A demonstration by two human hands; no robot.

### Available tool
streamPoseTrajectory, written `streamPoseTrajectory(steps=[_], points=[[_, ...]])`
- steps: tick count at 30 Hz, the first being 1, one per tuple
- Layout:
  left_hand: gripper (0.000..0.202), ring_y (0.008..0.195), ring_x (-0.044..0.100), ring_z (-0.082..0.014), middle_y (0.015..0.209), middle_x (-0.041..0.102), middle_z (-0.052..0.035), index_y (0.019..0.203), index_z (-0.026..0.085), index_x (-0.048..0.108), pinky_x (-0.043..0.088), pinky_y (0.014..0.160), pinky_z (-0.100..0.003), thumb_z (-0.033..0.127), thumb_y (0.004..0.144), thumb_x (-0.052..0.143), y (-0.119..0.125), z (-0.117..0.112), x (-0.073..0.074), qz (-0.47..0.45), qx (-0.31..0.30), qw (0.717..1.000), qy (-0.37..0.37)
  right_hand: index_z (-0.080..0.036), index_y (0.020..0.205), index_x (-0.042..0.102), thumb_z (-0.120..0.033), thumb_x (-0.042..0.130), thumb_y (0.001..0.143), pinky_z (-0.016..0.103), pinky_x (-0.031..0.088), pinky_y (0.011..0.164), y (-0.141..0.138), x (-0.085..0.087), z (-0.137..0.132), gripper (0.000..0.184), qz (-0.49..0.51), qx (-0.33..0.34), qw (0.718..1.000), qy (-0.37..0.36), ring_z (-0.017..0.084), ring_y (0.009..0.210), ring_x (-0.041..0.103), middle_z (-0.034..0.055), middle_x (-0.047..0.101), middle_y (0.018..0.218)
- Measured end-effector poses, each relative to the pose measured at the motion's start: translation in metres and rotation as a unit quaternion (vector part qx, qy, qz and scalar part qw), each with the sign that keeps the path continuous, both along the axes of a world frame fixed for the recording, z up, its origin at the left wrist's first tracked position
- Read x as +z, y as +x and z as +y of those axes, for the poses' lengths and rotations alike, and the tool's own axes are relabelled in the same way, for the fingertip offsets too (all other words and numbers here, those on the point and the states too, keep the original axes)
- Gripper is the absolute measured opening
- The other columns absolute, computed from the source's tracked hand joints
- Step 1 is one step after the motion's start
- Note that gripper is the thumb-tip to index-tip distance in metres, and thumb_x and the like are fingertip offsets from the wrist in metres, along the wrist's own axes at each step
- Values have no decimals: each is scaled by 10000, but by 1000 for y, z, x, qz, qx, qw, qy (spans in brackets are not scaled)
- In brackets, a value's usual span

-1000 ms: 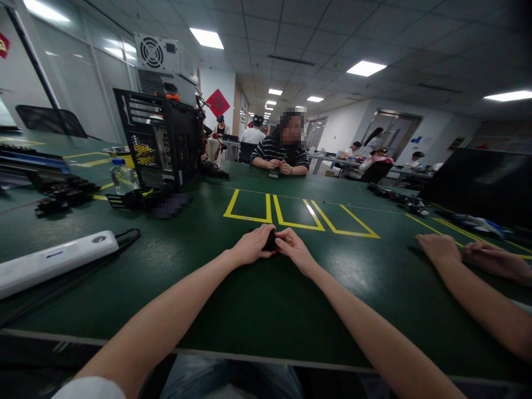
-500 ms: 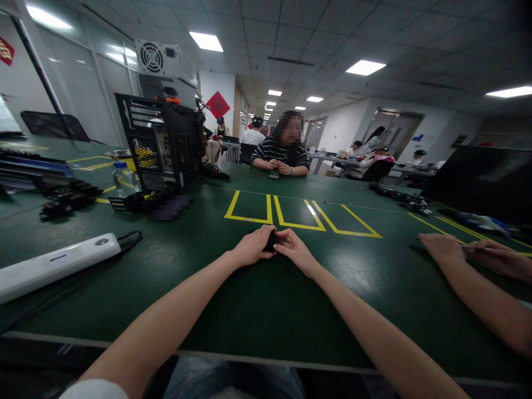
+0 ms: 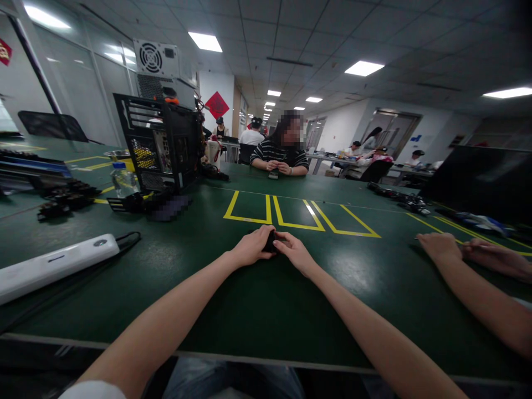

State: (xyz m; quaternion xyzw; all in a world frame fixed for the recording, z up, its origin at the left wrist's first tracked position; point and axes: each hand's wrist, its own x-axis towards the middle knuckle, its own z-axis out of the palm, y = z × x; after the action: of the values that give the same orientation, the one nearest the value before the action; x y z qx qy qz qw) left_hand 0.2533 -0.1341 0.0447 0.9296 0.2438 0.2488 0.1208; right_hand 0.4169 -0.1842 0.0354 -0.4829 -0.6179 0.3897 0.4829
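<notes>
The small black piece (image 3: 271, 241) pinched between the left hand (image 3: 251, 247) and the right hand (image 3: 296, 252) looks like matt plastic, though fingers hide most of it. Under the grip, the table (image 3: 257, 316) wears a dark green mat, smooth and matt, with a dull sheen just right of the grip. Beyond the grip, the yellow lines (image 3: 247, 219) look like flat tape. Far to its left lies a power strip (image 3: 58, 263) of glossy white plastic. Farther that way stands a computer case (image 3: 162, 141) of black perforated sheet metal, beside a bottle (image 3: 122, 178) of clear plastic.
</notes>
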Motion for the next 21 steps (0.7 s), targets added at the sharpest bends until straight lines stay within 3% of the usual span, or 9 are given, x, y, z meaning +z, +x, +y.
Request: streamPoseTrajectory(steps=[7, 13, 18, 21], points=[[536, 957, 494, -217, 1127, 425, -74, 1139, 220, 258, 438, 756, -351, 351, 705, 543, -1, 0, 1, 3, -2, 1000, -4, -224, 908, 477, -266, 572, 683, 326, 430, 806, 0, -3, -2, 247, 43, 47, 997, 35, 157, 928, 525, 8, 519, 957], [554, 967, 490, -222, 1133, 421, -76, 1147, 216, 255, 433, 766, -352, 347, 697, 552, 0, -1, 1, 6, 5, 1000, -5, -217, 857, 481, -301, 563, 688, 309, 456, 728, -2, -4, -1, 206, 48, 21, 998, 20, 117, 755, 554, 3, 523, 910], [574, 972, 486, -228, 1125, 427, -83, 1147, 209, 255, 425, 775, -357, 348, 685, 565, 2, 2, -2, 2, 6, 1000, -1, -224, 961, 479, -301, 569, 681, 327, 439, 788, 0, -4, 1, 304, 33, 3, 999, 10, 143, 862, 540, 25, 518, 994], [584, 966, 488, -222, 1127, 426, -83, 1155, 212, 245, 424, 770, -348, 342, 685, 568, 1, 3, -3, -5, 0, 1000, 1, -214, 983, 481, -286, 558, 693, 346, 420, 829, 1, -3, 1, 309, 28, 25, 999, -5, 158, 909, 534, 34, 518, 1021]])
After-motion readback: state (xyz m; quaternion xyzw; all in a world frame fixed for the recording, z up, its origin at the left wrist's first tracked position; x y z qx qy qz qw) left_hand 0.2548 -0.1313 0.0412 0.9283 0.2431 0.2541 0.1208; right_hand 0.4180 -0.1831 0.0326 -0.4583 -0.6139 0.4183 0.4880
